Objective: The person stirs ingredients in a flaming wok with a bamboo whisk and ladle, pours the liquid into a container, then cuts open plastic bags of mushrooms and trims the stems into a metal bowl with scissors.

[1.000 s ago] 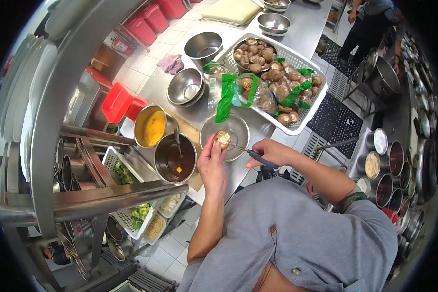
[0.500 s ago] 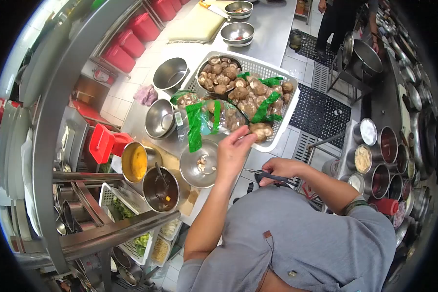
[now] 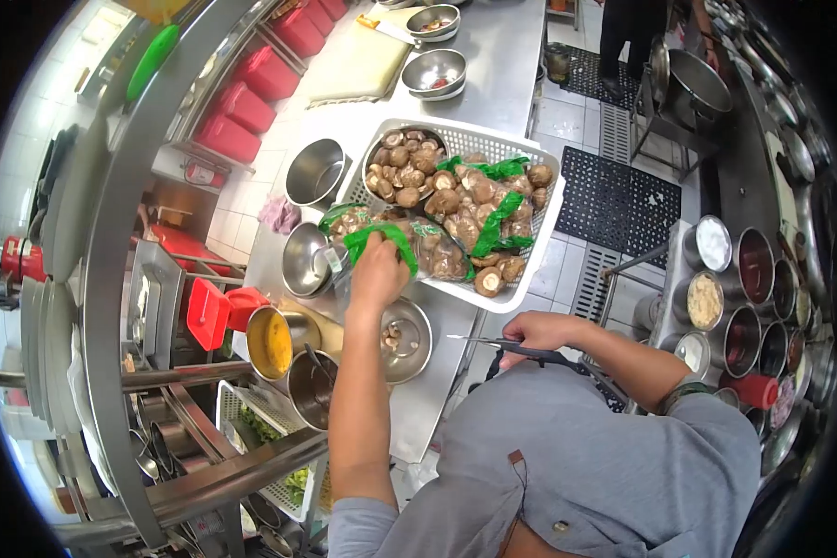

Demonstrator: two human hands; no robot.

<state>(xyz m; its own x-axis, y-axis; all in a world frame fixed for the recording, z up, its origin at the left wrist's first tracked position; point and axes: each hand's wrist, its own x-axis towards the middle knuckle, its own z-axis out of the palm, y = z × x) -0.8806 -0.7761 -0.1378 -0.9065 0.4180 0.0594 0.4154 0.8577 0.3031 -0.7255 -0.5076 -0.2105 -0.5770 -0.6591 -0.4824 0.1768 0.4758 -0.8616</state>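
Observation:
My left hand (image 3: 379, 270) reaches over the work table, fingers closed on the green-striped top of a clear plastic bag (image 3: 395, 234). That bag lies across the near left side of a white basket (image 3: 541, 228). Also in the basket are a metal bowl of loose shiitake mushrooms (image 3: 407, 169) and another green-striped bag of mushrooms (image 3: 479, 200). A steel bowl (image 3: 418, 358) with a few pale pieces in it sits just beyond my left wrist. Close to my body, my right hand (image 3: 539, 335) is wrapped round dark-handled scissors (image 3: 479, 339), their tips pointing left.
Steel bowls (image 3: 316, 172) stand left of the basket. Nearer are a pot of yellow liquid (image 3: 270, 344) and a dark-filled pot (image 3: 309, 391). A metal rail (image 3: 186, 474) crosses at lower left. Seasoning containers (image 3: 704, 299) line the right; a person (image 3: 623, 42) stands farther back.
My left hand has moved left from the basket's near corner and closed on the bag's green top. The loose mushrooms at that corner are now uncovered. The scissors stay in my right hand.

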